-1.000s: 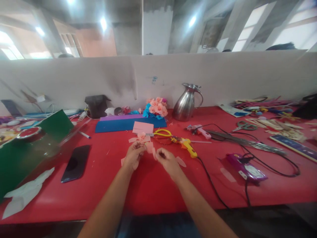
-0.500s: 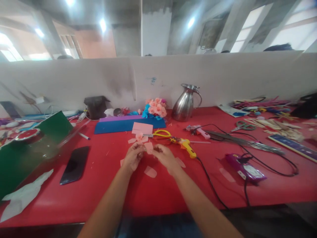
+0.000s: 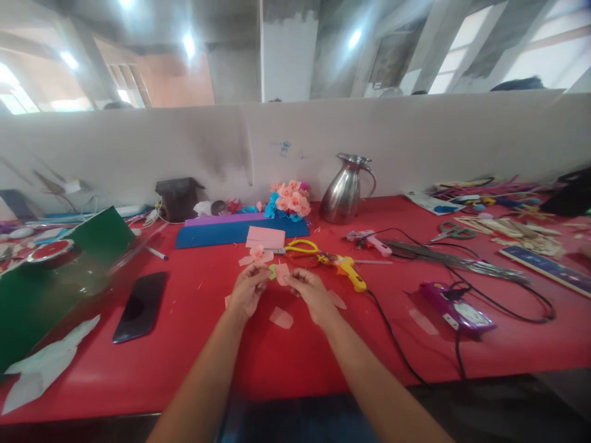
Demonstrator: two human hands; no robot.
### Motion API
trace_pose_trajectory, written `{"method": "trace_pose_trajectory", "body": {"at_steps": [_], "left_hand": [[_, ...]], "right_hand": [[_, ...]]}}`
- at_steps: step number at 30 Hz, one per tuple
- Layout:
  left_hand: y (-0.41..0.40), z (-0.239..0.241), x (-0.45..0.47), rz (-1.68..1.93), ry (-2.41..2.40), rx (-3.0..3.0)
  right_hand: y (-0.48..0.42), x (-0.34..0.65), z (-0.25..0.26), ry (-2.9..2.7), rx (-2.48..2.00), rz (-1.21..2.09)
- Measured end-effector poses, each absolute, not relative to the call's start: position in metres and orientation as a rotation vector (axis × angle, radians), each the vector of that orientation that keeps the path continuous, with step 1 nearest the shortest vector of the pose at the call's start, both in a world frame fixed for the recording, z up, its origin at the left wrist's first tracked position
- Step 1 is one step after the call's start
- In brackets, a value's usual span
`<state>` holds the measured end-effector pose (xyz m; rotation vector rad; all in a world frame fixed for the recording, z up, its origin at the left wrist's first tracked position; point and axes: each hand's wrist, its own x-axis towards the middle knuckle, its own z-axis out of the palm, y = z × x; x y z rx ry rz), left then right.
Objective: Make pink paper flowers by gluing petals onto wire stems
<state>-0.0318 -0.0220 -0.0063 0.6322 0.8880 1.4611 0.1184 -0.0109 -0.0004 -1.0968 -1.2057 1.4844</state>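
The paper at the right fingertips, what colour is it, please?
The paper is pink, shown in the head view.

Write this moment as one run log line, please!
left hand: pinching green piece | right hand: pinching pink piece | loose pink cutout: on red table | yellow glue gun: right of hands

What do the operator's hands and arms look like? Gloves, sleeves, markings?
Left hand and right hand: both bare, no gloves. Left forearm and right forearm are uncovered down to the picture's edge; no sleeves, watch, bracelet, cables or markings visible. Fingers too small and blurred to rule out rings.
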Motion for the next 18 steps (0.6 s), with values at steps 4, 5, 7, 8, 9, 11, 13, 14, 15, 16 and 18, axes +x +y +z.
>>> {"method": "trace_pose_trajectory", "body": {"at_steps": [4,5,7,8,9,11,13,14,15,16,18], "left_hand": [[-0.0227,-0.0045,-0.0308,1.45,0.907,0.642],[-0.0228,-0.0042,-0.0306,1.443,0.909,0.646],[-0.0227,-0.0039,-0.0306,1.428,0.91,0.652],[-0.0227,-0.0039,-0.0307,1.424,0.911,0.651],[-0.0228,-0.0039,-0.0309,1.423,0.914,0.647],[-0.0231,-0.0039,-0.0312,1.42,0.924,0.635],[-0.0235,-0.0041,-0.0313,1.409,0.923,0.633],[-0.0238,-0.0042,-0.0311,1.402,0.917,0.636],[-0.0239,-0.0046,-0.031,1.393,0.908,0.64],[-0.024,-0.0051,-0.0307,1.388,0.898,0.643],[-0.0237,-0.0065,-0.0304,1.384,0.886,0.652]], "right_hand": [[-0.0139,0.1175,0.0015,-1.224,-1.056,1.468],[-0.0143,0.1178,0.0014,-1.22,-1.046,1.476],[-0.0144,0.1185,0.0005,-1.213,-1.032,1.489],[-0.0143,0.1189,-0.0003,-1.214,-1.025,1.497],[-0.014,0.1192,-0.001,-1.219,-1.016,1.506],[-0.0134,0.1197,-0.0021,-1.224,-0.998,1.529],[-0.0132,0.1198,-0.0023,-1.224,-0.989,1.547],[-0.0133,0.1198,-0.0022,-1.222,-0.988,1.55],[-0.0135,0.1196,-0.0018,-1.22,-0.991,1.55],[-0.0138,0.1194,-0.0015,-1.217,-0.998,1.546],[-0.0145,0.1187,-0.0009,-1.209,-1.014,1.526]]}}
